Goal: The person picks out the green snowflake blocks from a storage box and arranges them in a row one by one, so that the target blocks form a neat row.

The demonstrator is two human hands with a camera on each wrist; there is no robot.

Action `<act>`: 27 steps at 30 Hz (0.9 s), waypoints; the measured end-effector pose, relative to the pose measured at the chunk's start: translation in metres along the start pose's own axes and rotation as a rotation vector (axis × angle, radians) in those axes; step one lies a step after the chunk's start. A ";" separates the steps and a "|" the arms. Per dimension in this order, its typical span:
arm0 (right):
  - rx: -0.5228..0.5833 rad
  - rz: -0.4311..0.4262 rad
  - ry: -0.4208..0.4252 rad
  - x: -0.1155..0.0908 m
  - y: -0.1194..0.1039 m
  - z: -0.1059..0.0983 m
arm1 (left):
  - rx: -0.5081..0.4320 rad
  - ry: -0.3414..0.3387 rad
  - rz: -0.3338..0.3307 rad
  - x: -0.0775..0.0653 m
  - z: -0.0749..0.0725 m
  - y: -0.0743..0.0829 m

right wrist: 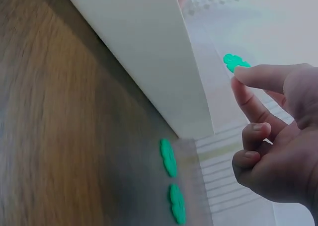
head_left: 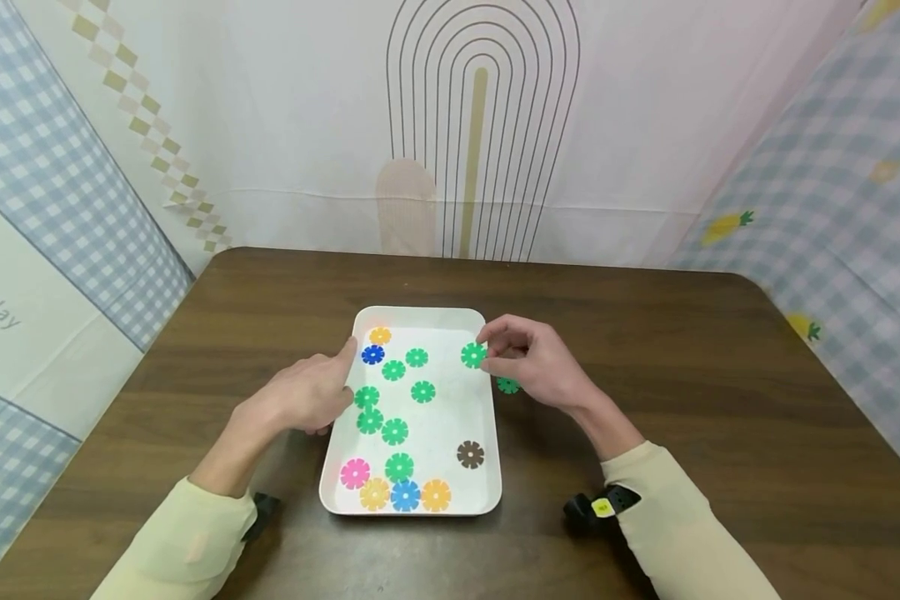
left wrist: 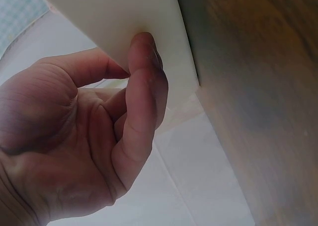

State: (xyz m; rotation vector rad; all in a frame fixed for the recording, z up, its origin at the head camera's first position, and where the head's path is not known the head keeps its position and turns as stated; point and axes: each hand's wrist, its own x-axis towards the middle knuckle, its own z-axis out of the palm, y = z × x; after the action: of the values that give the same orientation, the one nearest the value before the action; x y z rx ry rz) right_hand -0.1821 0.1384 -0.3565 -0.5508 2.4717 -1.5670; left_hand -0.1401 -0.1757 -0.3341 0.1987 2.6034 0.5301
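Observation:
A white tray lies on the wooden table with several slotted flower-shaped plastic discs in it. My left hand grips the tray's left side; in the left wrist view the fingers press against the outer wall and the thumb lies at the rim. Over the tray's right rim, my right hand pinches a green disc between thumb and forefinger, the other fingers curled. The right wrist view shows this green disc above the rim. Another green disc lies on the table beneath that hand.
Most discs in the tray are green, with a blue disc at upper left, a pink disc at lower left and a brown disc at lower right. Two green discs, one nearer disc among them, lie outside the tray.

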 end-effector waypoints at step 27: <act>-0.076 0.122 0.073 -0.029 0.032 -0.053 | 0.007 -0.002 -0.010 0.001 0.000 0.000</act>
State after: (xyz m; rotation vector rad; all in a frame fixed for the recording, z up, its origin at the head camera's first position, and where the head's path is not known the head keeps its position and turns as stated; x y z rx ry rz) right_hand -0.1799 0.2061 -0.3640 -0.3523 2.5737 -1.4783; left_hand -0.1409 -0.1748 -0.3347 0.1887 2.6033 0.5170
